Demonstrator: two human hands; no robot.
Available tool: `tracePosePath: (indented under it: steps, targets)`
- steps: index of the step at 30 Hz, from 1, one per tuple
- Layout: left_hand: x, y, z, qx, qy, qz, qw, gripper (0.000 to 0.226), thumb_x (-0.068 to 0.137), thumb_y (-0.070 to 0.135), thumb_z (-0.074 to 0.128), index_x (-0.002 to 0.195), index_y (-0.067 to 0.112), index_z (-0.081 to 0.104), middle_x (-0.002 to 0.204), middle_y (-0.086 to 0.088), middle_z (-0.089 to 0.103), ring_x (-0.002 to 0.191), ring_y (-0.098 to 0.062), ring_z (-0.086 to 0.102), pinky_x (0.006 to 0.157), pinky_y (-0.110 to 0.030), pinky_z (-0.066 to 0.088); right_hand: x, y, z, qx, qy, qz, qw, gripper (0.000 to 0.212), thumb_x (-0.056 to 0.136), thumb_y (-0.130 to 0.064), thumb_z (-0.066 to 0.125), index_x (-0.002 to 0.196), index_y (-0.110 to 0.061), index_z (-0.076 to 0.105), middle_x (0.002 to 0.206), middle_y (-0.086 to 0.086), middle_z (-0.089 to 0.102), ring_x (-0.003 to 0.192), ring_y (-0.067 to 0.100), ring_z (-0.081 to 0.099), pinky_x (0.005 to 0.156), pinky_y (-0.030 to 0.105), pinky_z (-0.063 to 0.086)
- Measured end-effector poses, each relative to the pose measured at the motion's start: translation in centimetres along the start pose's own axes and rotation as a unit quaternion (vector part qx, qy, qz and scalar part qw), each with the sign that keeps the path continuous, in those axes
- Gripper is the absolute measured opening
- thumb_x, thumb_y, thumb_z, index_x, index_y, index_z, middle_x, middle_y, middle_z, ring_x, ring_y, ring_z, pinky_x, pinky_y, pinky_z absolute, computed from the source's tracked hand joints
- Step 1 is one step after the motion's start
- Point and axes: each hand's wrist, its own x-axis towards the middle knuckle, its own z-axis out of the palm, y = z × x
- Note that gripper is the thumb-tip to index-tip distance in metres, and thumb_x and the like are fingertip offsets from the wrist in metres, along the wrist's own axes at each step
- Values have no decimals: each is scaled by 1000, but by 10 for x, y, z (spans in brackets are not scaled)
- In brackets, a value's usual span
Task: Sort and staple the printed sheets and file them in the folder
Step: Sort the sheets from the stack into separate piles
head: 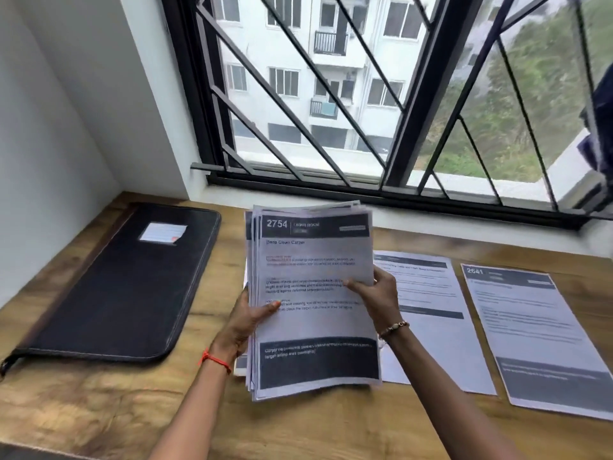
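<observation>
I hold a stack of printed sheets (315, 293) above the wooden table (99, 410); its top page reads "2754 Living Room, Deep Clean Carpet". My left hand (247, 322) grips the stack's left edge, thumb on top. My right hand (376, 293) pinches the top sheet at its right edge. Two single sheets lie flat to the right: one (431, 313) partly under the stack, another marked "2641" (537, 336) further right. A closed black zip folder (126, 287) with a white label lies at the left. No stapler is in view.
A barred window (365, 94) and its white sill (298, 200) run along the table's far edge. A white wall (49, 144) bounds the left side. Bare wood shows along the front of the table.
</observation>
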Motion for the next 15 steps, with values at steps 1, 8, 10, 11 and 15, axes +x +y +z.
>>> tracePosePath:
  steps: [1,8,10,11,15]
  targets:
    - [1,3,5,-3,-10,6,1000,73,57,6,84,122,4,49,112,-17,66,90,-21,69,72,-29,58,-3,-5,-9,26,-6,4,1000,28,67,6,77,91,-2,66,90,13,66,80,26,63,61,18,55]
    - [-12,10,49,44,-74,55,995,77,35,39,94,99,6,67,97,-12,73,86,-26,70,70,-32,58,-45,-26,-60,101,-9,-36,994,56,50,-30,82,98,-7,65,99,17,69,90,34,66,75,47,57]
    - [-19,8,56,52,-75,64,994,70,40,35,93,99,7,69,99,-14,72,88,-30,70,70,-34,58,-58,-26,-68,99,-8,-45,994,55,52,-30,81,100,-10,65,99,13,70,90,32,66,74,46,57]
    - [-23,9,60,54,-75,70,993,63,43,29,92,98,9,70,99,-14,72,88,-30,70,69,-35,58,-63,-27,-71,99,-3,-47,994,54,51,-29,81,99,-11,66,97,11,70,89,30,67,72,44,58]
    - [-43,15,78,62,-85,96,990,34,65,-10,75,80,20,78,88,-6,75,81,-22,70,73,-37,59,-83,-36,-82,122,20,-58,991,33,51,-6,79,81,-18,73,80,-4,73,72,10,67,61,26,54]
